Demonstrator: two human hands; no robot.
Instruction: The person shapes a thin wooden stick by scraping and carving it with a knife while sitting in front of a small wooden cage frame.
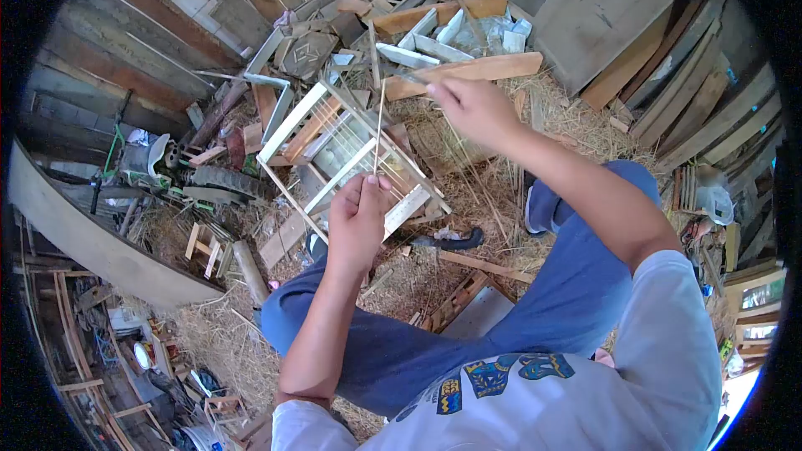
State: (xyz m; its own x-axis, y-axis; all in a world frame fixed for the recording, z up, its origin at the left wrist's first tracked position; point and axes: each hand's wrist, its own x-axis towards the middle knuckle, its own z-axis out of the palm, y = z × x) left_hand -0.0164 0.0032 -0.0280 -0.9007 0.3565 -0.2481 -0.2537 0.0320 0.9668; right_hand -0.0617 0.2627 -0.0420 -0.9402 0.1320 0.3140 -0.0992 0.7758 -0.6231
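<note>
Left hand [357,221]: thumb and forefinger pinched on the lower end of one thin wooden stick [380,125], held in front of the slatted wooden frame [292,123]. Right hand [476,113], to the right of the slatted wooden frame: fingers closed on one blurred item [417,77], possibly a blade; I cannot tell from here. In my judgement, keep the pinch firm and direct any stroke away from the left fingers. Count: two hands, one held stick, one frame
</note>
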